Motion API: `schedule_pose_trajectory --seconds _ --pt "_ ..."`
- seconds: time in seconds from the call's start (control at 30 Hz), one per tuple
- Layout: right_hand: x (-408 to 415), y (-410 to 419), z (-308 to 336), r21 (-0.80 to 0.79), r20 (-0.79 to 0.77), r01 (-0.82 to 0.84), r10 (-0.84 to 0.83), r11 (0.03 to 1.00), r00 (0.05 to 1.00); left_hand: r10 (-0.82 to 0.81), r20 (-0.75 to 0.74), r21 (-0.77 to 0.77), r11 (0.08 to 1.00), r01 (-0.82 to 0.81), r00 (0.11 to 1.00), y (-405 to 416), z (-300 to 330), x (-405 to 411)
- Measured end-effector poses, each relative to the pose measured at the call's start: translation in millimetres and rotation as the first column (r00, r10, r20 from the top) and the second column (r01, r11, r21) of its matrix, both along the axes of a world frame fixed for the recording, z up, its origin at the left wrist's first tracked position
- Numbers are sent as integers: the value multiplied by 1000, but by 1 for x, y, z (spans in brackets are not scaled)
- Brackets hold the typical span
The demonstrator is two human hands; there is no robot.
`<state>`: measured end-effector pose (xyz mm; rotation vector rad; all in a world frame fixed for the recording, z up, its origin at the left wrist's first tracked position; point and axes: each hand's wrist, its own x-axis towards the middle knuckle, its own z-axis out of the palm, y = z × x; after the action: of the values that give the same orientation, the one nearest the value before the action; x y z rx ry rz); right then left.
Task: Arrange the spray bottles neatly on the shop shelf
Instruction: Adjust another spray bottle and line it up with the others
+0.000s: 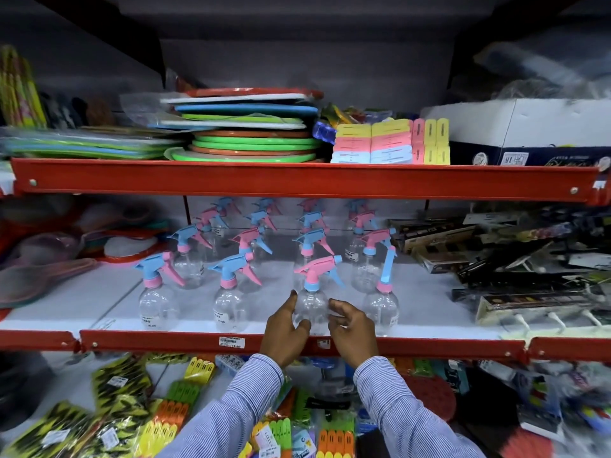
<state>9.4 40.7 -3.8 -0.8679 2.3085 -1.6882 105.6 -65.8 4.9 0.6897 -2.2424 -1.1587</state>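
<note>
While cupping front-row bottle (310, 305) at shelf (99, 309) edge: left hand (284, 328), right hand (352, 328) flank clear body, fingers half-curled, contact unclear. Likely empty, light, slick, tippy; grip low on body.

Two bare hands, two striped shirt sleeves

The left hand (287, 335) and the right hand (353, 335) have no gloves, rings or watch to see. Both arms wear long sleeves (231, 414) of fine blue-and-white striped cloth, ending at the wrists.
</note>
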Motion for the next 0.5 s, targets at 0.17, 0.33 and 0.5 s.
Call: schedule_pose_trajectory --seconds 0.17,0.33,0.5 --pt "-1 -1 -2 -4 -3 -2 2 1000 1000 -19 25 -13 1000 19 999 -2 1 -1" --pt "5 5 -4 -26 -46 -18 17 1000 999 -29 5 -135 990 29 1000 -1 -5 6" --pt "8 28 -9 -20 -313 43 -47 999 949 -7 -38 -450 893 -11 999 6 -14 17"
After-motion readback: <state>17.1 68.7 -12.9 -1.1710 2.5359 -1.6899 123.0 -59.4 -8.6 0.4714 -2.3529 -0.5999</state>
